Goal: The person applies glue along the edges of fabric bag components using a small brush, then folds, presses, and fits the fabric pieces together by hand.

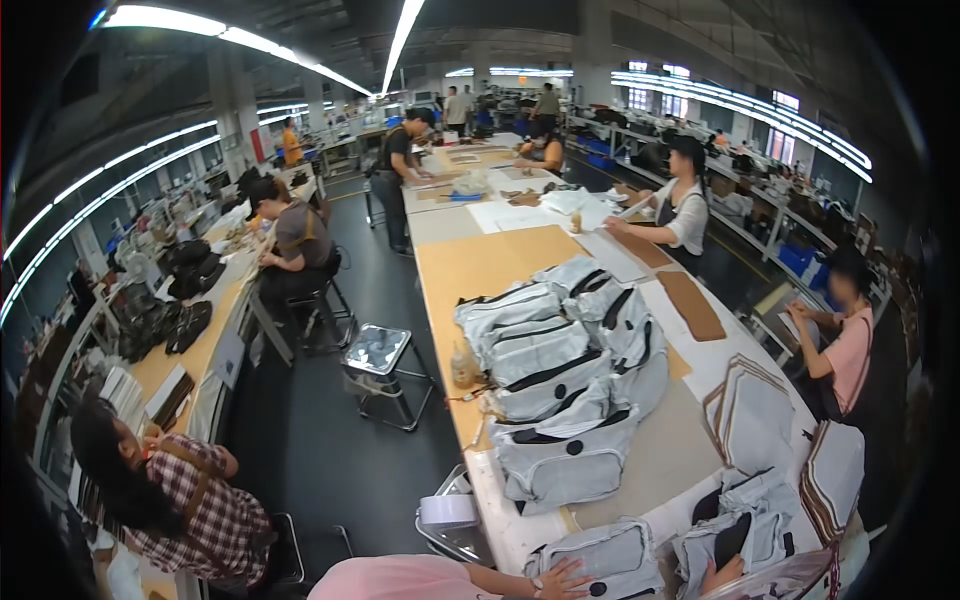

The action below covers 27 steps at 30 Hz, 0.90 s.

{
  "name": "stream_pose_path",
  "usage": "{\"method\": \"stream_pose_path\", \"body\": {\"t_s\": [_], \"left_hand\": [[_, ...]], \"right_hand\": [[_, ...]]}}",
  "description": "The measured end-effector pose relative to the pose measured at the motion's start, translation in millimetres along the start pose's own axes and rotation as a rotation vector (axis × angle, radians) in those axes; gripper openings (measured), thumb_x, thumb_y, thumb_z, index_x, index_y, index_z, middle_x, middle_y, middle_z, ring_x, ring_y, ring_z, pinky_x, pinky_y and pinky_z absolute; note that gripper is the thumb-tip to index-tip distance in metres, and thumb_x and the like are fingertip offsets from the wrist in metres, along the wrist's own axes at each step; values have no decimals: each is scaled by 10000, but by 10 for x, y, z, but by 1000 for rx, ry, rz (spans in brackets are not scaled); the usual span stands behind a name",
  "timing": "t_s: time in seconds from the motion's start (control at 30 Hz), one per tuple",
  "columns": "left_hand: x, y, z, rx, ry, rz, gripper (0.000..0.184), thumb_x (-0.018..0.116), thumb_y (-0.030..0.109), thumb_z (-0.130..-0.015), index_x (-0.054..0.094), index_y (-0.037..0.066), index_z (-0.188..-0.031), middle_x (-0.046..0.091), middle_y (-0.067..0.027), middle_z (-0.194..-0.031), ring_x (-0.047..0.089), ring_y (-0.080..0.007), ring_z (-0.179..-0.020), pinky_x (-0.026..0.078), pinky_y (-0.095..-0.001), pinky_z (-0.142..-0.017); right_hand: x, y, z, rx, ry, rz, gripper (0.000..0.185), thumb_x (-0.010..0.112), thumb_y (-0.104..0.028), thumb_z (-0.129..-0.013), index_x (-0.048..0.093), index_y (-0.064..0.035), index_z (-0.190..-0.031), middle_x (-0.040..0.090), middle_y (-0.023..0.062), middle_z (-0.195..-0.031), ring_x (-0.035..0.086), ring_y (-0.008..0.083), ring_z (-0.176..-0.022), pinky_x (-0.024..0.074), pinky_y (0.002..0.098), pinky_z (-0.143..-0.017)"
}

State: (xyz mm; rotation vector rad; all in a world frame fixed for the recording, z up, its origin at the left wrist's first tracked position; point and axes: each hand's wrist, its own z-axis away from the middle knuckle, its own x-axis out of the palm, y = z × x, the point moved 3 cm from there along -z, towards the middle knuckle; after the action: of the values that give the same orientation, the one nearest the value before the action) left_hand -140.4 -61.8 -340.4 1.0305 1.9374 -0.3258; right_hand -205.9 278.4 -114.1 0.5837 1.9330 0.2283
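Observation:
At the bottom edge, my left hand (pixel 565 580) lies with its fingers spread on a light grey bag piece (pixel 610 555) with a zip line and a round black patch. To its right, my right hand (pixel 724 576) grips the lower edge of another grey bag piece (pixel 765 515) with black parts; some of its fingers are hidden by the fabric. Beyond both hands, a large pile of similar grey bag pieces (pixel 545 355) covers the middle of the table (pixel 450 255).
Stacked grey panels (pixel 755 415) and brown-edged panels (pixel 835 475) stand at the right. A glue bottle (pixel 463 365) is left of the pile; brown strips (pixel 690 305) lie beyond. A stool (pixel 378 350) stands left. Several people work around, one in pink (pixel 850 355) at the right.

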Motion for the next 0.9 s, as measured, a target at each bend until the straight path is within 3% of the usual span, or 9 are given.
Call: {"method": "stream_pose_path", "body": {"t_s": [0.07,0.17,0.3,0.4,0.5,0.6,0.7,0.83,0.9], "left_hand": [[-38,68,131,-41,-35,73,554,468,515,-855,474,208,-1316,309,-179,-1437,201,-400,-1353,135,-635,-1046],[-707,63,-310,214,108,-23,616,493,342,-827,308,210,-1400,80,-143,-1520,84,-523,-1335,123,-685,-1013],[-662,225,-402,-57,-836,121,723,561,334,-817,232,144,-1432,51,-154,-1520,69,-483,-1354,89,-599,-1073],[-473,440,-299,-597,-350,228,541,484,474,-866,485,148,-1298,371,-183,-1395,251,-415,-1326,181,-619,-1035],[-1392,621,-540,-226,-435,255,511,457,394,-908,460,78,-1309,411,-193,-1359,300,-379,-1312,218,-545,-1056],[-2747,683,-1132,-381,-179,906,454,436,275,-934,446,32,-1317,401,-173,-1381,338,-319,-1306,255,-442,-1071],[-2687,719,-1333,-433,28,1131,842,657,336,-787,193,42,-1425,64,-184,-1509,85,-396,-1379,148,-458,-1107],[-3242,847,-1662,-691,-97,947,792,715,411,-746,360,2,-1324,490,-215,-1284,472,-302,-1206,387,-374,-972],[-2903,829,-1487,-568,24,970,499,685,326,-799,531,23,-1164,630,-137,-1079,602,-226,-974,448,-341,-867]], "right_hand": [[-22,48,88,112,-97,-187,565,563,-453,-817,515,-15,-1171,581,162,-1114,546,306,-1044,410,467,-882],[-31,177,71,194,-199,-322,557,567,-438,-812,514,-20,-1175,579,160,-1124,555,312,-1027,417,464,-873],[-101,370,-76,235,-286,-466,547,572,-419,-806,514,-25,-1181,576,157,-1139,567,322,-1004,427,460,-862],[-156,375,-235,195,-396,-475,541,577,-404,-801,513,-29,-1186,574,155,-1149,575,328,-987,435,457,-853],[-221,239,-358,-12,-551,-205,517,586,-377,-795,510,-85,-1214,556,130,-1194,532,334,-1079,409,467,-898],[-1146,-102,-229,-100,-191,-415,239,602,-206,-765,552,4,-868,572,175,-853,544,351,-850,394,457,-828],[-2161,-582,73,-223,260,-633,151,539,-138,-777,491,-30,-682,516,159,-692,502,357,-684,367,460,-647],[-2691,-893,418,-205,199,-1022,203,536,-119,-801,434,-16,-658,451,175,-656,447,365,-641,304,455,-584],[-2906,-939,532,-213,261,-1156,233,544,-116,-808,407,-13,-649,422,171,-636,427,366,-627,288,445,-570]]}}
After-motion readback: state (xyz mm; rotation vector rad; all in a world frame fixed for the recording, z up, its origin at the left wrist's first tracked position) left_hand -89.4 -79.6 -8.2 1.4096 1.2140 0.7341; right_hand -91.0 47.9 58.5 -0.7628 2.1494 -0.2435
